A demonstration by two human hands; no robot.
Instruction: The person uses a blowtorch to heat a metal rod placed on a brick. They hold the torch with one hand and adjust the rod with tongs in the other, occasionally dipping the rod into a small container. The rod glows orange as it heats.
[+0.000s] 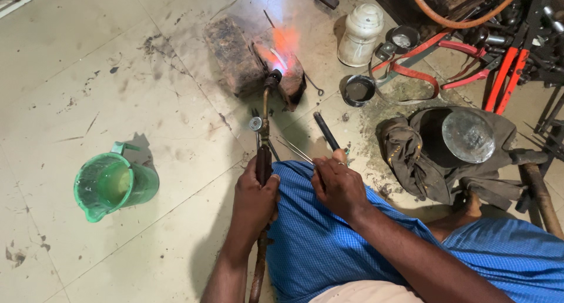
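Orange flame [284, 41] licks the scorched brick [254, 59] from a brass torch [264, 133].
Left hand [254, 200] clamped on its handle; right hand [338, 185], beside it, pinches thin metal rods [294, 150].

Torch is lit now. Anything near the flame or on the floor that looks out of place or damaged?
The bricks under the torch flame look charred and broken. Grey grit is scattered on the floor by the small tin, beside a crumpled cloth. The green jug stands upright, well clear.

A brass-coloured metal torch [264, 133] lay beside a rough, scorched brick [235, 53]; the jug [111, 185] left of the brick was glossy green plastic.
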